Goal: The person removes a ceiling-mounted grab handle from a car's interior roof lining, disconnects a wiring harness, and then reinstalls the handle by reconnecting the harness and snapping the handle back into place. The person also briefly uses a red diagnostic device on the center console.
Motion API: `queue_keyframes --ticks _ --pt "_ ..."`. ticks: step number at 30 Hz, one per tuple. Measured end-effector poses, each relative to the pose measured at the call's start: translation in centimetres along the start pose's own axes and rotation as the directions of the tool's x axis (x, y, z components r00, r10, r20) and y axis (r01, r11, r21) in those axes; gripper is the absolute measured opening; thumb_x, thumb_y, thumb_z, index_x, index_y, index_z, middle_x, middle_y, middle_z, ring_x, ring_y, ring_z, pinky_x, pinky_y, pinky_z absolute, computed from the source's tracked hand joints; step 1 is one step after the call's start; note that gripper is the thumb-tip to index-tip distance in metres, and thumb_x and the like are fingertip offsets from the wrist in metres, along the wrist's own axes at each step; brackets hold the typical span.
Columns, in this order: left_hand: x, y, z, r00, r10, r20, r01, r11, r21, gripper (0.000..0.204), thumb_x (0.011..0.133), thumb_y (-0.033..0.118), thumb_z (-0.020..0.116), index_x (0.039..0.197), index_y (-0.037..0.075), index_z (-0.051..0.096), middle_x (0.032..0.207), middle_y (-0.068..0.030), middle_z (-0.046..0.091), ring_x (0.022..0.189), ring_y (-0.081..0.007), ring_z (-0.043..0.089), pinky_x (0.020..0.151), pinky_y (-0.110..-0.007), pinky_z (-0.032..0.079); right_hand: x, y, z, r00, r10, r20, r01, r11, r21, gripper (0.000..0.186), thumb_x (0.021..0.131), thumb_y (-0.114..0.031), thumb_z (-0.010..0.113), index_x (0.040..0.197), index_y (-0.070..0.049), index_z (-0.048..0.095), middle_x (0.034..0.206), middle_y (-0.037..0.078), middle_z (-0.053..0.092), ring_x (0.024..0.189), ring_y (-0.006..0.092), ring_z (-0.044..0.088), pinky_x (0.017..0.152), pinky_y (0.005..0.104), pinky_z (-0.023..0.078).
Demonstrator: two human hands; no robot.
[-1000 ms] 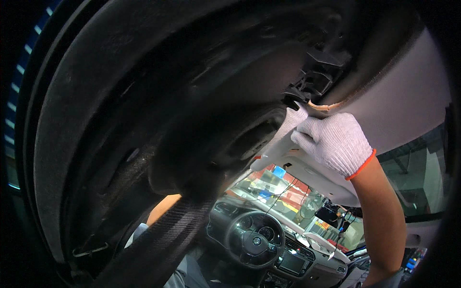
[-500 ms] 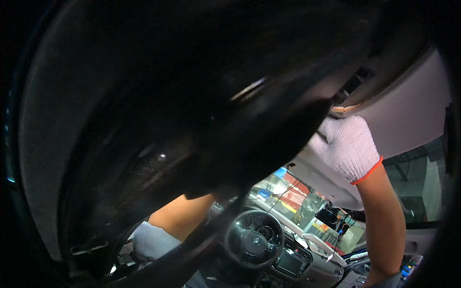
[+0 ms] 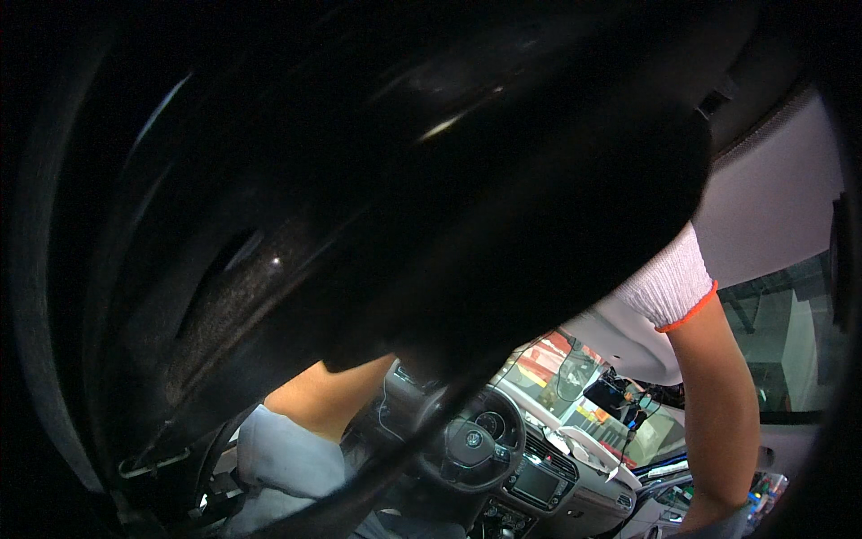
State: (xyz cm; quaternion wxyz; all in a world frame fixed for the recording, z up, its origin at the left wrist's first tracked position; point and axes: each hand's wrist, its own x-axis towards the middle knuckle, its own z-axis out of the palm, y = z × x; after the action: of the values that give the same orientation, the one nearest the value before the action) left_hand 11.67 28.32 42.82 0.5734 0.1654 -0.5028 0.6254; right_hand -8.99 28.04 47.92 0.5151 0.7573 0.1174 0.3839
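A large, dark panel or trim piece [image 3: 503,225] fills the upper left and centre, very close to the camera and too dark to make out in detail. My right hand [image 3: 673,274], in a white knit glove with an orange cuff, reaches up behind it near the pale grey headliner [image 3: 772,189]; its fingers are hidden. My left forearm [image 3: 323,400], with a grey sleeve at the elbow, goes up behind the same dark piece, so I cannot see that hand.
Below is the car's front interior: steering wheel [image 3: 494,472], dashboard screen [image 3: 534,485] and windscreen [image 3: 570,359]. A dark device with dangling cables [image 3: 606,395] is by the windscreen. A side window [image 3: 777,332] is at the right.
The dark piece has come to cover more of my right hand and the headliner edge, hiding the fingers seen earlier. More of my left forearm and sleeve shows than a second ago.
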Motion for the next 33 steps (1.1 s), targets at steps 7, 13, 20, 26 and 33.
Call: queue_keyframes --ticks 7,13,20,26,33 --pt "0.5 0.6 0.5 0.999 -0.022 -0.026 0.022 1.000 -0.013 0.032 0.093 0.022 0.068 0.118 0.003 0.067 0.112 -0.0124 0.071 0.098 -0.0234 0.070 0.085 -0.031 0.055 -2.6 0.4 1.6 0.981 -0.065 -0.186 0.027 0.980 -0.196 0.034 0.096 -0.037 0.059 0.087 -0.008 0.075 0.064 0.015 0.066 0.059 0.0293 0.067 0.061 0.0399 0.054" --pt "1.3 2.3 0.2 0.999 0.036 0.021 -0.038 0.995 0.089 0.030 0.094 0.023 0.068 0.116 0.002 0.068 0.105 -0.0135 0.072 0.094 -0.0232 0.071 0.083 -0.031 0.055 -2.5 0.3 1.5 0.989 -0.028 -0.147 0.000 0.982 -0.187 0.034 0.097 -0.037 0.057 0.091 -0.009 0.075 0.066 0.015 0.067 0.059 0.0293 0.068 0.063 0.0395 0.056" --pt "1.4 3.4 -0.3 0.943 -0.302 0.139 0.301 0.953 0.032 0.026 0.096 0.023 0.065 0.112 0.004 0.069 0.094 -0.0128 0.072 0.089 -0.0216 0.071 0.080 -0.030 0.055 -2.6 0.0 1.3 0.988 -0.014 -0.154 -0.014 0.983 -0.181 0.035 0.097 -0.039 0.056 0.093 -0.009 0.075 0.069 0.014 0.068 0.062 0.0291 0.069 0.064 0.0394 0.056" --pt "0.8 3.0 -0.1 0.996 -0.032 0.079 0.021 0.989 0.144 0.030 0.098 0.029 0.061 0.114 0.005 0.068 0.100 -0.0125 0.072 0.091 -0.0212 0.071 0.080 -0.031 0.055 -2.7 -0.9 0.0 0.996 0.049 -0.071 -0.065 0.966 -0.249 0.034 0.097 -0.037 0.056 0.093 -0.009 0.075 0.072 0.015 0.070 0.065 0.0290 0.070 0.066 0.0396 0.057" --pt "1.0 3.8 -0.1 0.993 -0.067 0.094 0.067 0.998 -0.005 0.031 0.102 0.025 0.054 0.120 0.003 0.066 0.110 -0.0143 0.070 0.099 -0.0236 0.070 0.085 -0.032 0.055 -3.1 -1.7 -1.3 0.981 -0.058 -0.184 -0.006 0.944 -0.330 0.030 0.096 -0.035 0.058 0.092 -0.009 0.074 0.072 0.013 0.070 0.061 0.0277 0.069 0.062 0.0385 0.056"
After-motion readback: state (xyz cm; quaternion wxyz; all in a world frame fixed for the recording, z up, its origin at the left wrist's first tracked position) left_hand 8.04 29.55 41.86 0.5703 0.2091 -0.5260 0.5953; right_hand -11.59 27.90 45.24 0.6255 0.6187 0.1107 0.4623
